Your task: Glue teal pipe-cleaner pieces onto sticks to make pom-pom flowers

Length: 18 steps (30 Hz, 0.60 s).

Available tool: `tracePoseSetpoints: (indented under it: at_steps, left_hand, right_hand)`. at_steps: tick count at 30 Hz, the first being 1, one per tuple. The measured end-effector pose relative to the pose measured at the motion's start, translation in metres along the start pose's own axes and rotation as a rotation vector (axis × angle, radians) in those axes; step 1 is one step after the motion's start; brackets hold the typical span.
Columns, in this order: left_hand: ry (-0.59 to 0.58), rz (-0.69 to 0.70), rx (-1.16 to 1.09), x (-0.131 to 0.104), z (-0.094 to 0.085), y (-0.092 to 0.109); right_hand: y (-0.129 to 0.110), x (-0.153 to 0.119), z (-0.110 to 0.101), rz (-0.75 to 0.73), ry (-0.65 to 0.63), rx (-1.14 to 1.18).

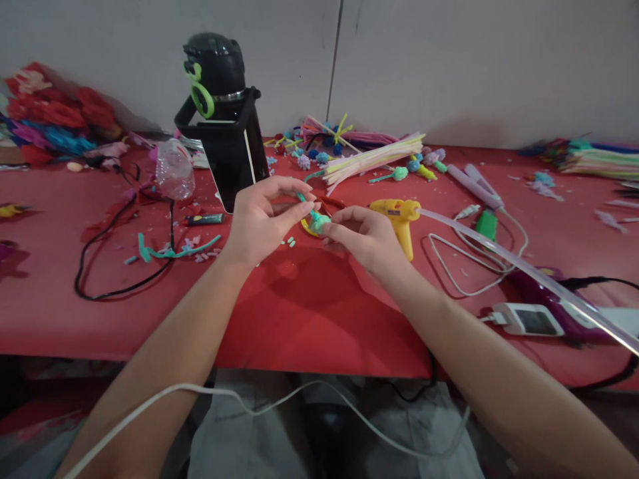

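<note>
- Red table (324,326) stretches before me, with a pale wall (449,73) behind it; on the table lies a yellow glue gun (399,211).
- Just to the left of the glue gun, a green fuzzy piece (319,222) is between my two hands.
- With my left hand (262,219) I pinch the thin stem side of this piece, thumb close to the fingers.
- With my right hand (367,239) I pinch its round side; some of these fingers are hidden.
- Behind the glue gun, slightly left, lies a bundle of pale fuzzy sticks (372,159).
- Farther left of the glue gun stands a black bottle (229,156).
- From the glue gun's rear, a long clear stick (524,268) extends rightward.
</note>
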State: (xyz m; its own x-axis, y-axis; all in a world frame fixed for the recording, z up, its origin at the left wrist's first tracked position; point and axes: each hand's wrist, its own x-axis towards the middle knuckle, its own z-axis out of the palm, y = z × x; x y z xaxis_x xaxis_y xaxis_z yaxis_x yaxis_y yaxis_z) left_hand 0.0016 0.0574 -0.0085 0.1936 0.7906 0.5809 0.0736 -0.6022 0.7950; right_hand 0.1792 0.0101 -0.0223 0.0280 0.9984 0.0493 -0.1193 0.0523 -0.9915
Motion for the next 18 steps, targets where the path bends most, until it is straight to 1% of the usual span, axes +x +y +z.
tracePoseSetpoints:
  at_steps: [11, 18]
  left_hand:
    - [-0.017, 0.028, -0.017, -0.0017, 0.0022, -0.0002]
    - [-0.026, 0.003, 0.015, -0.0016, 0.002, 0.0016]
  right_hand:
    - [0.0024, 0.0025, -0.0032, -0.008, -0.002, -0.071]
    - [0.0005, 0.0022, -0.0012, 0.011, 0.008, -0.057]
